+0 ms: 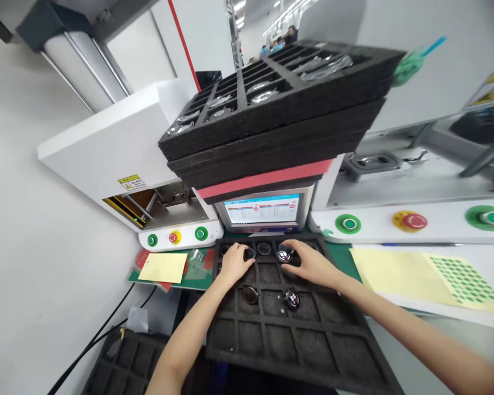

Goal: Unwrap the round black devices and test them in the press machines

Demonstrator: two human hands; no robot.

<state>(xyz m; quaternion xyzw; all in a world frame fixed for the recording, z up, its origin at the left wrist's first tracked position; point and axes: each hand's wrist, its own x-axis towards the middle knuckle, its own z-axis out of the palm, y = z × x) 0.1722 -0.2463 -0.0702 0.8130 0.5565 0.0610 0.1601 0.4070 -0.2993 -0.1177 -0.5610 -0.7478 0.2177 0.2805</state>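
At twelve o'clock in the black tray, a round watch, dark-faced with bright white marks, clamped between thumb and fingers of the right hand. At eleven o'clock, left hand curled at a dark disc, grip impossible to tell. Nearer centre, second watch, similarly lit; at its nine o'clock, brown disc.

foam tray: black | foam stack: black with one pink-red layer | buttons: green | stop buttons: red on yellow | machine: white | paper: pale yellow | sticker sheet: rows of green dots | mat: green | screen: white, blue band
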